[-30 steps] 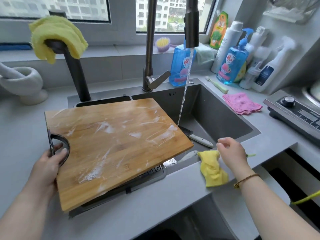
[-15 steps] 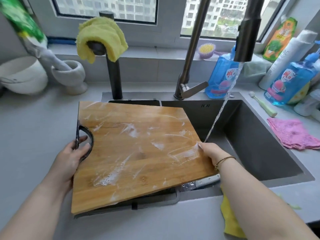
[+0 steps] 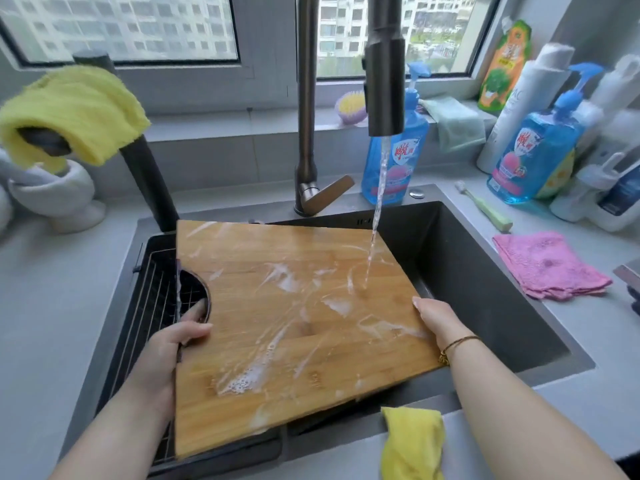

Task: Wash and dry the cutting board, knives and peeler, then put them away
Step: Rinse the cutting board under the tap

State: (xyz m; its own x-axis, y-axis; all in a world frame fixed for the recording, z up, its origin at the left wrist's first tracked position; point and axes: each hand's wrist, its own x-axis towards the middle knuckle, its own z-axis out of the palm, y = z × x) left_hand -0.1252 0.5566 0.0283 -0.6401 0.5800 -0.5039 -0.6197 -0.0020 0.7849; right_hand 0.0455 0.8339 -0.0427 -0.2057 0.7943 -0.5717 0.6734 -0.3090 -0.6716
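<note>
Water falls in a thin stream from the dark metal pull-down faucet and lands on the far right part of the rectangular bamboo cutting board. The board sits over the dark grey sink, covering its left and middle part, with its right corner tipped down towards the basin. White soap suds streak its top face.

The left hand grips the board's left edge at the half-round handle cut-out, thumb on the top face and a finger showing through the hole. The right hand holds the right edge, thumb lying along the top; its other fingers are hidden under the wood.

A black wire rack shows in the sink just left of the board. A crumpled yellow cloth lies on the grey counter at the sink's near rim, beside the right forearm. A folded pink cloth lies on the counter right of the sink, and a blue soap pump bottle stands behind the basin.
</note>
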